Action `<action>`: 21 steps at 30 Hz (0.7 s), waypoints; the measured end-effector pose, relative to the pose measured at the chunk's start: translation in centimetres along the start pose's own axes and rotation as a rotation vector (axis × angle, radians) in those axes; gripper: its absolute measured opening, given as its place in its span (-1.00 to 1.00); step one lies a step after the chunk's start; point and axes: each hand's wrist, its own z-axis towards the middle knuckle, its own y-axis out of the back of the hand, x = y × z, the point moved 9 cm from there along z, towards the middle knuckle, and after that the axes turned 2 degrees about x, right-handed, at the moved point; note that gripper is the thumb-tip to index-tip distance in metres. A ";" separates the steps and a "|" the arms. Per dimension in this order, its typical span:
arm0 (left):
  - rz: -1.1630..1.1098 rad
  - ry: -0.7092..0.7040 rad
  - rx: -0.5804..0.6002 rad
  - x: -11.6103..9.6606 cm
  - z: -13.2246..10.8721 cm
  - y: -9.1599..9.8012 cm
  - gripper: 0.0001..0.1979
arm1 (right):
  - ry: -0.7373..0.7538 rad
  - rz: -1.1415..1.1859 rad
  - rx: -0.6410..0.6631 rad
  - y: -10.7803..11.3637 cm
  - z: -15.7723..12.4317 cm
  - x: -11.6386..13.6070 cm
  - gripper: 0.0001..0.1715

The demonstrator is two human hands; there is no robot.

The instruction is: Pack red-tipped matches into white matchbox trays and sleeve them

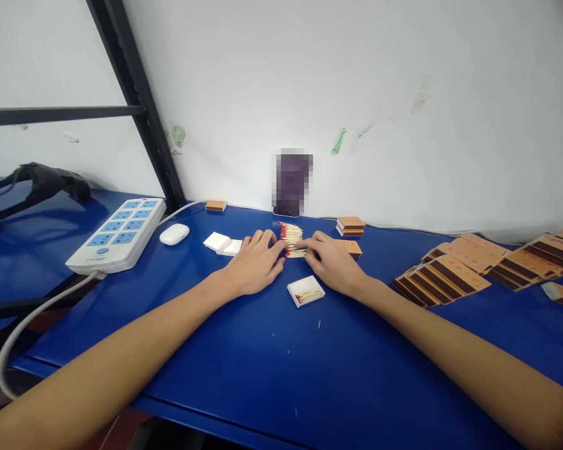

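A heap of red-tipped matches (291, 238) lies on the blue table (263, 362) near the wall. My left hand (254, 262) rests left of the heap, fingers curled, thumb and fingertips touching the matches. From the right, my right hand (331, 259) reaches in, its fingers pinched on a few matches at the heap's near edge. A white open tray (306, 290) with a few matches in it sits just in front of my right hand. An orange matchbox (354, 248) lies behind my right hand.
Two white empty trays (223, 244), a white earbud case (174, 234) and a power strip (117, 234) lie to the left. Stacked orange matchboxes (350, 225) and rows of matchbox sleeves (450, 272) fill the right. A single matchbox (216, 205) and a blurred dark object (291, 181) stand by the wall.
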 end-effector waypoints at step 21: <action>-0.142 -0.012 0.017 0.5 0.1 -0.5 -0.67 | -0.025 -0.043 0.043 -0.2 0.0 0.2 -0.70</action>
